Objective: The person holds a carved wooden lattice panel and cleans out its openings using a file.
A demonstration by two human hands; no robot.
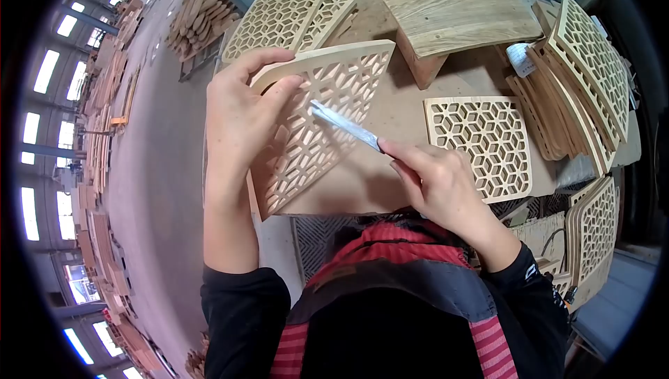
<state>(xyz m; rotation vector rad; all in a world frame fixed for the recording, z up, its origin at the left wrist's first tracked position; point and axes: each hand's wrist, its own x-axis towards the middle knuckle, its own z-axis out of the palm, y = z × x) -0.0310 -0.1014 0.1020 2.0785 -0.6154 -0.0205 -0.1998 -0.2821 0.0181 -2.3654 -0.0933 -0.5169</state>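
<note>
My left hand [247,111] grips the upper left edge of a curved wooden lattice panel [270,182], thumb on the near face and fingers behind. The panel is tilted up above the table, its cut-out pattern facing me. Between the thumb and fingers of my right hand [435,180] is a narrow flat pale strip [352,128], possibly a file or folded abrasive. Its far end points at the panel's openings; whether it touches the wood I cannot tell. Just right of that hand, a second lattice panel [432,118] lies flat on the table.
The brown worktable [334,198] carries a small wooden stand [460,20] at the back. Lattice panels [272,20] lie at the back left. More panels [592,65] lean in a stack at the right, beside a white roll [520,58]. Timber [198,20] is piled beyond the left side.
</note>
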